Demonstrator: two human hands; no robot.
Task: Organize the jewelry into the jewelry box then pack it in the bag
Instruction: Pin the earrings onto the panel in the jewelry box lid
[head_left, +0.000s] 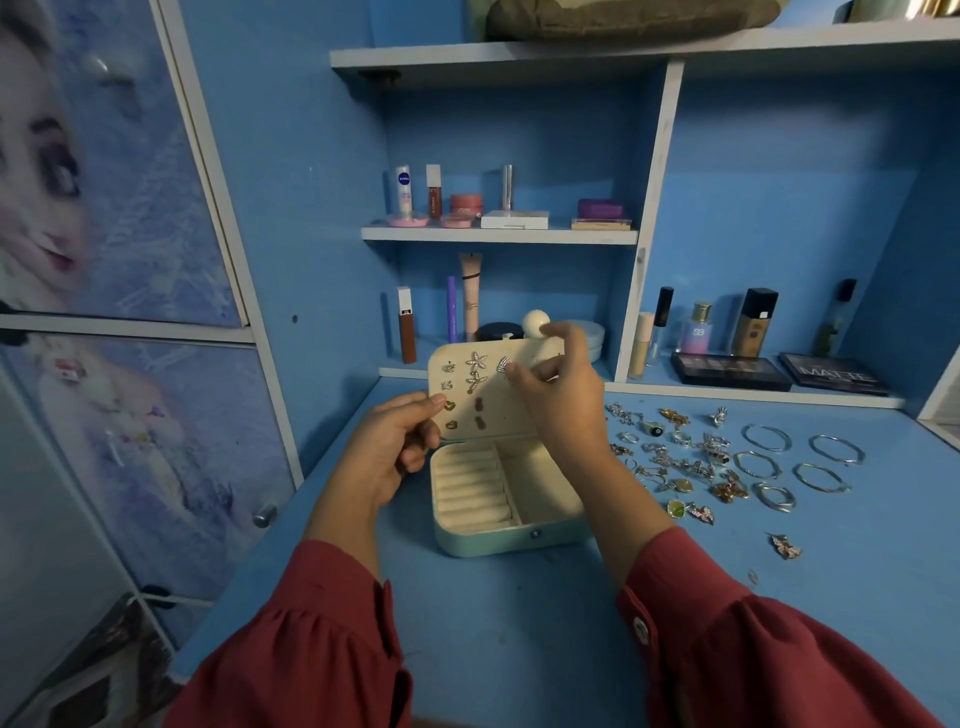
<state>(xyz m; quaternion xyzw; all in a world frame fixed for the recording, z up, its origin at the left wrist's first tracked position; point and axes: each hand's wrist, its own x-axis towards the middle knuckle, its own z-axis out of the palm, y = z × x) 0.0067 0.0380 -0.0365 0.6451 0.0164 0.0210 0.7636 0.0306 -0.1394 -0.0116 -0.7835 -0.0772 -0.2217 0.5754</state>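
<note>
A pale green jewelry box (498, 543) stands open on the blue desk, its cream lid (467, 402) upright with several earrings pinned to it. My left hand (395, 447) grips the lid's left edge, thumb on its front. My right hand (563, 387) is up at the lid's right part, fingertips pinching a silver earring (505, 365) against the panel. The box's ring rolls and side compartment hold nothing visible. Loose jewelry (680, 457) lies in a heap right of the box, with several silver bangles (769, 465) beyond it. No bag is in view.
Cosmetics bottles and tubes (470, 296) fill the shelves behind the box; two makeup palettes (727, 370) lie at the back right. A stray earring (784, 545) lies on the desk's right side. A cabinet door (130, 415) stands on the left.
</note>
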